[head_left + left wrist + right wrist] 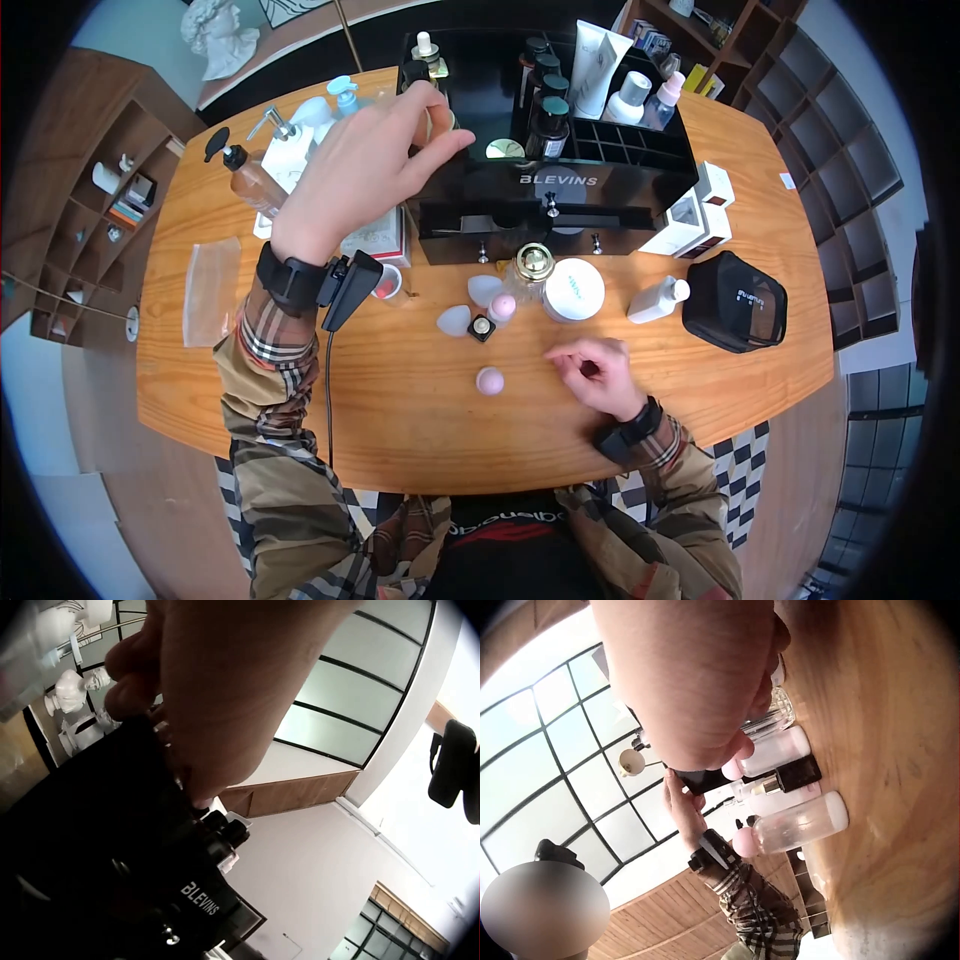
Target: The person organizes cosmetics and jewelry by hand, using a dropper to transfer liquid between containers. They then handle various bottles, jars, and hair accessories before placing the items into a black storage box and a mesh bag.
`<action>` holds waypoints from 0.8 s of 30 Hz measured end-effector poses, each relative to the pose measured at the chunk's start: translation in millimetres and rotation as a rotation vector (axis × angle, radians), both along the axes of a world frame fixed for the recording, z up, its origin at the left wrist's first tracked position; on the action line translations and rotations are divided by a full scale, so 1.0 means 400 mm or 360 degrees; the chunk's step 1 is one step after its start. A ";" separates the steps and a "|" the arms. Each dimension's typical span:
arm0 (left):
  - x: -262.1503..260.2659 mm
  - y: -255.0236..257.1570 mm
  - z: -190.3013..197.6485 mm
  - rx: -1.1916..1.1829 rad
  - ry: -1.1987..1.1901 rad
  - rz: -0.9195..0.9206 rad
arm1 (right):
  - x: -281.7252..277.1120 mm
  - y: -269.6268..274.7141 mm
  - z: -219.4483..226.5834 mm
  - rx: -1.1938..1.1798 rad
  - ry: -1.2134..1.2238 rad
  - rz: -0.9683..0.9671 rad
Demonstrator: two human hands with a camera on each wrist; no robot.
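Note:
My left hand [375, 150] reaches over the left end of a black organizer [560, 182] marked BLEVINS. Its fingers bend down into the compartment there, and the thumb points right; I cannot tell whether they hold anything. A dropper bottle [426, 52] stands just behind this hand. Low over the table front, my right hand [597, 375] has loosely curled fingers with nothing in them. Left of it stands a clear bottle [802, 825] with a pink ball cap [489, 380]. Beyond are a small square black bottle [482, 327], another pink-capped bottle [502, 306] and a white round jar [574, 290].
Dark bottles [548, 125], a white tube [598, 70] and a white bottle [628, 98] fill the organizer's right half. Pump bottles [255, 180] crowd the left. A black mesh pouch [735, 302], a white bottle [658, 300] and white boxes [690, 222] occupy the right side.

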State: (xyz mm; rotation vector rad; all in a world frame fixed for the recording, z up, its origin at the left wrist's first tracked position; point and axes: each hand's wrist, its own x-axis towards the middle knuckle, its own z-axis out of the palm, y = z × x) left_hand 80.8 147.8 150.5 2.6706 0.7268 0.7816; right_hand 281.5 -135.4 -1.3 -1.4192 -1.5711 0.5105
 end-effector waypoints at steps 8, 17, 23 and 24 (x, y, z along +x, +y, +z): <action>-0.003 -0.025 -0.031 0.0464 -0.0290 -0.0025 | 0.004 -0.002 -0.009 -0.0064 0.0004 0.0004; -0.086 -0.133 -0.050 0.0425 -0.0391 -0.0008 | 0.004 -0.006 -0.006 -0.0168 0.0033 -0.0048; -0.201 -0.227 -0.166 0.0106 -0.0393 -0.0133 | 0.000 0.000 -0.034 -0.0088 0.0009 -0.0050; -0.217 -0.242 -0.200 0.0120 -0.0425 -0.0106 | 0.001 0.001 -0.034 -0.0123 0.0022 -0.0060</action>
